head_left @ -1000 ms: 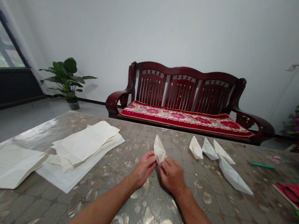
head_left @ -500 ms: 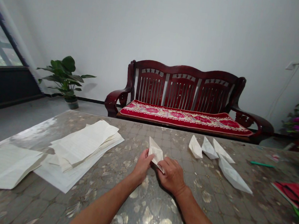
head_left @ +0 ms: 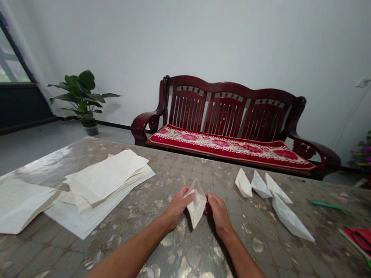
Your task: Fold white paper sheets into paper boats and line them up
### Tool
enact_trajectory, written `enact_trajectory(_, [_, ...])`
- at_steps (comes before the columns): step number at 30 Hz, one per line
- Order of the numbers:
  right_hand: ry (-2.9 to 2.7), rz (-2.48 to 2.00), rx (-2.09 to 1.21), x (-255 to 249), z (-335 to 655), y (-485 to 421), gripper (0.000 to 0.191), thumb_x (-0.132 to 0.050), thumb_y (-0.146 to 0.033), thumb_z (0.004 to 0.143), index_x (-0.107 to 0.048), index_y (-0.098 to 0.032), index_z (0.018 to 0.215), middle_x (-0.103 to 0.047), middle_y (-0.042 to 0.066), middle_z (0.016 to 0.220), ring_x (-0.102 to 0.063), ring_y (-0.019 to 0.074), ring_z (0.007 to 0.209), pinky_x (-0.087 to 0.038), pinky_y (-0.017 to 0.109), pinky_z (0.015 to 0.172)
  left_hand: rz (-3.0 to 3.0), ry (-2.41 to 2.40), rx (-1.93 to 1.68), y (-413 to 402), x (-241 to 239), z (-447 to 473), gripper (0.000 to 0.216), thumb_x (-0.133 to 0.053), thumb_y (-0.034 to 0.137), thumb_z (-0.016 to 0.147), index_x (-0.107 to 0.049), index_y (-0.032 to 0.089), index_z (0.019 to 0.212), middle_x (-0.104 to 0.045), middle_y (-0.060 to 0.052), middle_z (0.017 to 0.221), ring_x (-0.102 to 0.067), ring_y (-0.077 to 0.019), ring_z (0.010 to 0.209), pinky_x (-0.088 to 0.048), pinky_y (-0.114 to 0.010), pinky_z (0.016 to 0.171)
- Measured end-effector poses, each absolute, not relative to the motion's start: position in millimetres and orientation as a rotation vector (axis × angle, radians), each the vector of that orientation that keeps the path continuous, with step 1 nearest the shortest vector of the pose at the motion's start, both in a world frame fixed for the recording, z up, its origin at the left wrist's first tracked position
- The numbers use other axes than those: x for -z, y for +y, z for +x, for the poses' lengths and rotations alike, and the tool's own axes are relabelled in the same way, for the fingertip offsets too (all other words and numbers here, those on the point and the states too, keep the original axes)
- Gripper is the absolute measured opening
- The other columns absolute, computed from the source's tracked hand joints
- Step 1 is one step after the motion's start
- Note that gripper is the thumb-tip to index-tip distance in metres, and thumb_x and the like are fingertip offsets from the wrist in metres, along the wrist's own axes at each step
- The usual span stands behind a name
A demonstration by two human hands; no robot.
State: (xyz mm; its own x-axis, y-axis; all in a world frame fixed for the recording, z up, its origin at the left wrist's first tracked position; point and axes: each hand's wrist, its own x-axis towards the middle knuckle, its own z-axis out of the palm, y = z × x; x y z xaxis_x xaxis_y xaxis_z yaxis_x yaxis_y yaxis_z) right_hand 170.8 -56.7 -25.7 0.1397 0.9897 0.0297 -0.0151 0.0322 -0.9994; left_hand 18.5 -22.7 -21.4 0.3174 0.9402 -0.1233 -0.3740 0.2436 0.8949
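A folded paper boat (head_left: 196, 204) is held over the table, its pointed ends facing away from and toward me. My left hand (head_left: 178, 204) grips its left side, the thumb pressed on the paper. At the boat's right edge my right hand (head_left: 219, 213) has its fingers curled closed against the paper; their tips are partly hidden. Off to the right, several finished-looking paper boats lie together, among them a cream one (head_left: 243, 183) and a longer white one (head_left: 291, 219).
On the left of the patterned table (head_left: 121, 255) lie a stack of paper sheets (head_left: 106, 179) and a loose sheet pile (head_left: 5, 204). A green pen (head_left: 326, 205) and a red item (head_left: 364, 243) are at the right. Beyond stands a wooden bench (head_left: 225, 112).
The paper boat has turned so its near tip points toward me. My right hand has shifted from its lower end to its right edge; my left hand stays on the left side.
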Motion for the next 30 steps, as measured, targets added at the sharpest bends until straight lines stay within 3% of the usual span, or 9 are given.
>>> enact_trajectory(15, [-0.988, -1.069, -1.534, 17, 172, -56, 0.047, -0.069, -0.063, 0.076, -0.06, -0.018, 0.086, -0.048, -0.008, 0.052, -0.039, 0.0046, 0.042, -0.025, 0.016, 0.04, 0.913, 0.614, -0.875, -29, 16, 22, 0.056, -0.084, 0.049, 0.065, -0.063, 0.013, 0.102, -0.07, -0.007, 0.077, -0.064, -0.018, 0.061, -0.046, -0.028, 0.06])
enact_trajectory(24, [-0.828, -0.974, -1.67, 17, 177, -55, 0.042, -0.084, -0.046, 0.066, -0.06, -0.017, 0.086, -0.055, -0.006, 0.057, -0.045, 0.0045, 0.043, -0.031, 0.014, 0.038, 0.875, 0.614, -0.871, -27, 18, 21, 0.054, -0.086, 0.044, 0.065, -0.062, 0.013, 0.102, -0.07, -0.006, 0.077, -0.062, -0.0158, 0.06, -0.045, -0.026, 0.059])
enact_trajectory(30, [-0.76, -0.881, -1.771, 15, 178, -56, 0.042, -0.087, -0.039, 0.065, -0.063, -0.017, 0.091, -0.051, -0.008, 0.059, -0.039, 0.0021, 0.042, -0.027, 0.013, 0.038, 0.83, 0.607, -0.869, -27, 20, 23, 0.06, -0.089, 0.042, 0.059, -0.063, 0.013, 0.104, -0.07, -0.006, 0.082, -0.062, -0.0159, 0.063, -0.046, -0.028, 0.062])
